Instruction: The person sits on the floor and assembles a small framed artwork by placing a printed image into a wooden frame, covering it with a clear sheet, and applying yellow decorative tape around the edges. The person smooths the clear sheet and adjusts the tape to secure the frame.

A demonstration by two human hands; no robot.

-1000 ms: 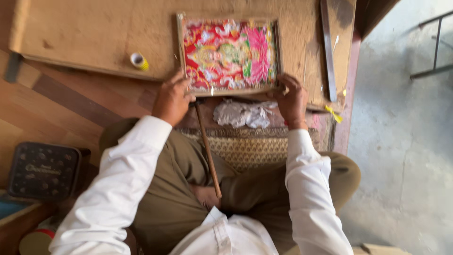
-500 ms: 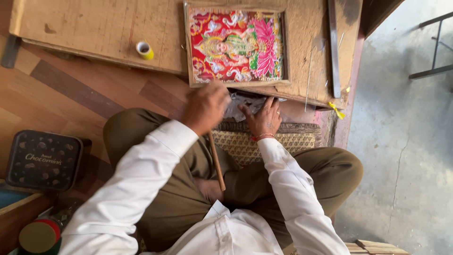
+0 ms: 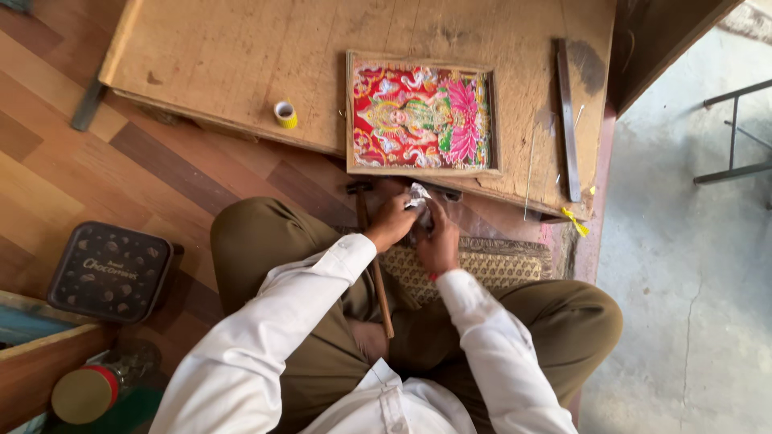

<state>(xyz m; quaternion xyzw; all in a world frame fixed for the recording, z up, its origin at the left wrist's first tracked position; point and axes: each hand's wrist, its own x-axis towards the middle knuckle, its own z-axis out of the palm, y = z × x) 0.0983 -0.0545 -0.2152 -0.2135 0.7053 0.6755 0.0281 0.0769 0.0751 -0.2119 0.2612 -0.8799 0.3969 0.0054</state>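
Note:
I sit cross-legged on a woven mat [image 3: 498, 261]. My left hand [image 3: 392, 222] and my right hand [image 3: 438, 239] meet in front of me, both closed on a small crumpled clear plastic bag [image 3: 418, 195]. A hammer [image 3: 371, 249] with a wooden handle lies across my lap under my left wrist, its head near the board's edge. Just beyond the hands, a framed colourful picture [image 3: 422, 116] lies flat on a wooden board [image 3: 241, 56].
On the board are a yellow tape roll [image 3: 285, 114], a dark wooden strip [image 3: 567, 120] and thin nails. A dark tin box [image 3: 112, 269] and a jar with a gold lid [image 3: 84, 394] sit at my left. Concrete floor lies to the right.
My hands left the picture frame's lower edge, drew back toward me and came together on the plastic bag. The view has shifted so the board sits lower in frame.

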